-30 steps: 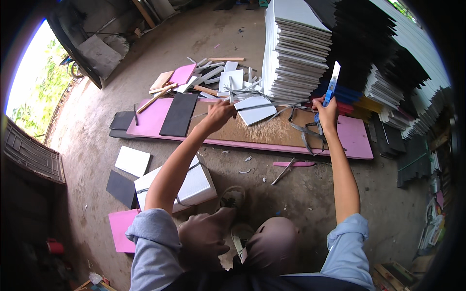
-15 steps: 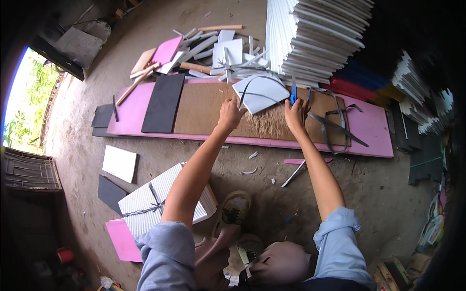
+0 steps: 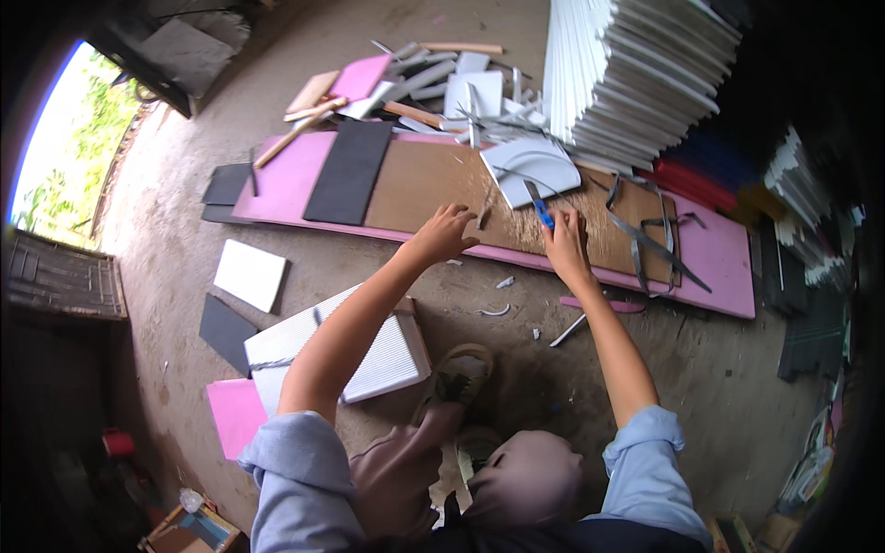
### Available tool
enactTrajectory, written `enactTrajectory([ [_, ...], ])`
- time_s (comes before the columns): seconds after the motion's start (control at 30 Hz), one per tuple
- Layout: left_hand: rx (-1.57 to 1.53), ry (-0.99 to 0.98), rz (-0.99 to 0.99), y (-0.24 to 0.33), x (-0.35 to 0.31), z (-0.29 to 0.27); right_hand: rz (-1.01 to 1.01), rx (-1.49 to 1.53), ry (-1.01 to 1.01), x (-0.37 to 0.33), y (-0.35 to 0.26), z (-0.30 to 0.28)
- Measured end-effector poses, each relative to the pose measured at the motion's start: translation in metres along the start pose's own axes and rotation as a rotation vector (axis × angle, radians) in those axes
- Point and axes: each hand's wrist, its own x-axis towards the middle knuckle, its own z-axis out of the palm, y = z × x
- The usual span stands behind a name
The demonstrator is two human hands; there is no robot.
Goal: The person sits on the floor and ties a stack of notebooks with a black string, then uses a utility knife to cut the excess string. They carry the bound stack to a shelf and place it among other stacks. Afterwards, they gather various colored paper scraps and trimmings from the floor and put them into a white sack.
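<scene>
My right hand (image 3: 567, 241) grips a blue utility knife (image 3: 546, 219), its blade pointing up and left toward a white fan-shaped foam piece (image 3: 544, 166). That piece lies on the scuffed brown board (image 3: 419, 189), with a thin dark strip across it. Over the board's near edge hovers my left hand (image 3: 441, 235), fingers apart and nothing visible in them. A short dark strip (image 3: 484, 208) is just beyond its fingertips. Several loose dark strips (image 3: 650, 241) curl on the board, right of the knife.
Beneath the brown board lies a long pink sheet (image 3: 714, 267); a black panel (image 3: 348, 173) covers its left part. Behind are scattered white offcuts (image 3: 429, 78) and a tall stack of white sheets (image 3: 636, 74). A tied white ribbed bundle (image 3: 383, 355) sits near my feet.
My left hand has let go of the dark strip and drawn back toward me. The right hand has come nearer, and the knife now tilts left. The whole view has shifted slightly.
</scene>
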Motion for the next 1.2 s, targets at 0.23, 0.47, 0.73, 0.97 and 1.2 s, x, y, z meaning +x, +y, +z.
enactTrajectory([
  [0.23, -0.043, 0.279, -0.060, 0.017, -0.160, -0.097, -0.228, 0.313, -0.307, -0.010, -0.119, -0.064],
  [0.47, 0.136, 0.255, -0.292, 0.017, -0.288, -0.142, -0.481, 0.238, -0.390, -0.041, -0.246, -0.075],
  [0.73, 0.130, 0.184, -0.356, 0.003, -0.352, -0.122, -0.508, -0.038, -0.572, -0.104, -0.310, 0.008],
  [0.97, 0.230, 0.010, -0.312, -0.018, -0.379, -0.113, -0.727, -0.187, -0.484, -0.125, -0.321, 0.027],
  [1.2, 0.301, 0.254, -0.350, -0.007, -0.332, -0.089, -0.520, 0.033, -0.650, -0.087, -0.315, 0.040],
])
